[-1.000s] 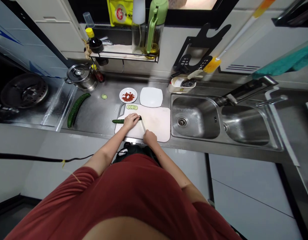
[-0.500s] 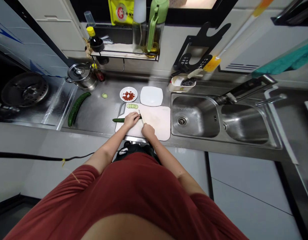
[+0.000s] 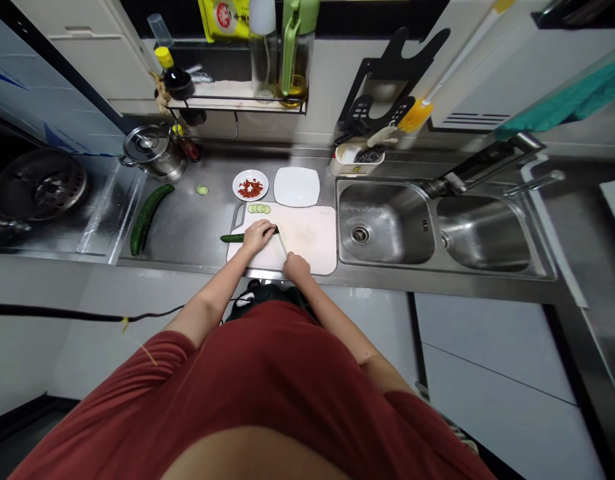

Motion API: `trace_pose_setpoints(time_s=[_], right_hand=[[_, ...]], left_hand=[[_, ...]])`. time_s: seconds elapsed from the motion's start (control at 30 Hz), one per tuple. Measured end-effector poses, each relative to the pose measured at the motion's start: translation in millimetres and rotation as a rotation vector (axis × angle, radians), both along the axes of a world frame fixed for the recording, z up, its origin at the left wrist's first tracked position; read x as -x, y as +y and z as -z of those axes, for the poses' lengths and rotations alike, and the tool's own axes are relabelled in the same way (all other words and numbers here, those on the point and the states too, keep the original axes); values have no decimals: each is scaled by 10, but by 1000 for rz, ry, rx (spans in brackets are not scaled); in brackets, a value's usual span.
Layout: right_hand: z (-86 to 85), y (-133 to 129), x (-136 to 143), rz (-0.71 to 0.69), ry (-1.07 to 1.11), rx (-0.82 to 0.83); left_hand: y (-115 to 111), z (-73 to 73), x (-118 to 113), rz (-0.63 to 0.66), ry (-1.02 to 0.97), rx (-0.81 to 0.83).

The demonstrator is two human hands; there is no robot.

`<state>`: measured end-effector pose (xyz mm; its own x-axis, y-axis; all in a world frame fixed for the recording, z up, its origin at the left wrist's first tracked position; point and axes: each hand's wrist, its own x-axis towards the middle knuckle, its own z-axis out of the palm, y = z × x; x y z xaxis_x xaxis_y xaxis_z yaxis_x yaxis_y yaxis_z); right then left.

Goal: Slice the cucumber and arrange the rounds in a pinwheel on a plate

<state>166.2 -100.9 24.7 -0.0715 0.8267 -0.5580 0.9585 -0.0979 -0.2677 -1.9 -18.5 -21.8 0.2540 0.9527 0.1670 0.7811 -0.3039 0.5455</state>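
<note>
My left hand (image 3: 258, 236) is closed over a dark green cucumber (image 3: 232, 238), which lies across the left part of a white cutting board (image 3: 312, 233). In my right hand (image 3: 296, 268) is the handle of a kitchen knife (image 3: 282, 241). Its thin pale blade points up and left, touching or very near the cucumber's right end. Several thin cucumber slices (image 3: 259, 209) overlap in a row at the board's upper left. Part of the cucumber is hidden under my left fingers.
Behind the board stand a plate of chopped red pieces (image 3: 250, 189) and a white square plate (image 3: 296, 187). A whole cucumber (image 3: 146, 220), a cut end (image 3: 202, 190) and a lidded pot (image 3: 154, 152) are left; a double sink (image 3: 387, 227) is right.
The whole view has shifted, so the counter sits slightly further left and higher. The knife blade is tilted more to the left. Both hands keep their holds.
</note>
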Motion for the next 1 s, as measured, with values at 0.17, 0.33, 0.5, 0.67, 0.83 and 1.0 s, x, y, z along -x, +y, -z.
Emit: trace_pose_setpoints(time_s=[0.17, 0.33, 0.5, 0.67, 0.83, 1.0], right_hand=[[14, -103, -38, 2, -2, -1], [12, -128, -101, 1, -11, 10], [-52, -113, -227, -41, -38, -13], [-122, -107, -363, -36, -116, -61], [-166, -98, -474, -3, -194, -173], [-198, -100, -528, 15, -252, -298]], left_hand=[[-5, -34, -8, -5, 9, 12], [-11, -81, -27, -12, 7, 37], [-5, -161, -40, -28, 48, 95], [-14, -192, -21, -31, 39, 102], [-7, -190, 21, -72, -15, 98], [96, -242, 15, -158, -128, 92]])
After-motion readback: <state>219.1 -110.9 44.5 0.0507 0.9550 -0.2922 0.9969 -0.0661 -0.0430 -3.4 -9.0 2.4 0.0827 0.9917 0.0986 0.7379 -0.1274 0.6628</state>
